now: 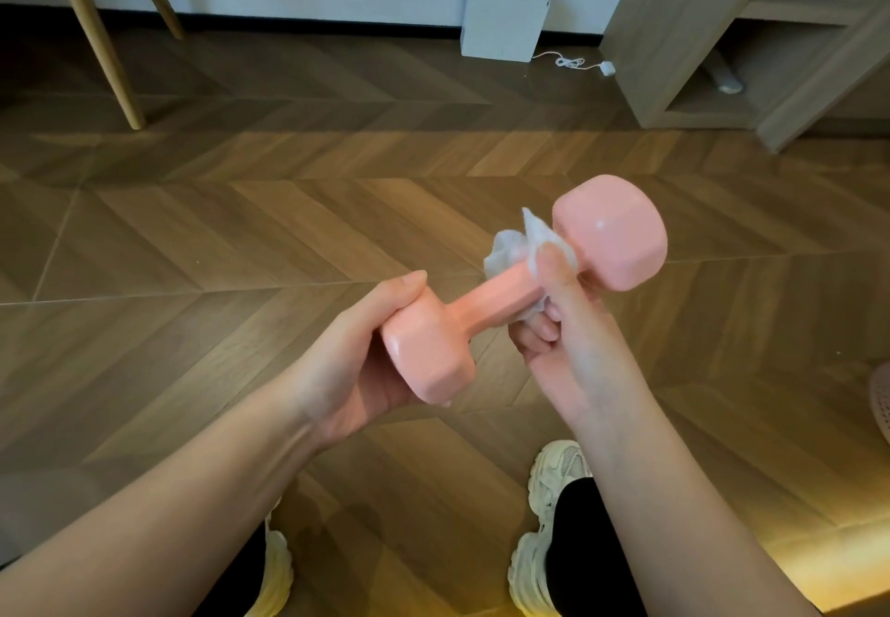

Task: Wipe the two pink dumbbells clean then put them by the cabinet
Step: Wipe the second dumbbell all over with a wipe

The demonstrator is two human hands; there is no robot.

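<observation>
**One pink dumbbell held above the herringbone floor**

I see a wooden herringbone floor [241, 231], a white wall and a pale wood cabinet [674, 38] at far right; one glossy pink dumbbell [486, 293] with faceted heads hangs in the air, tilted; my left hand [351, 356] is closed around its near head; my right hand [563, 322] presses one crumpled white tissue [510, 245] around the handle; two white sneakers below.

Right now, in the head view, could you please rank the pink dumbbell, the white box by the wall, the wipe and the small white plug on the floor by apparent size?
1. Dumbbell, though nearness to the camera inflates it.
2. White box, which is farther away, so it may really be bigger.
3. Wipe, partly hidden by the right hand.
4. Plug.
</observation>
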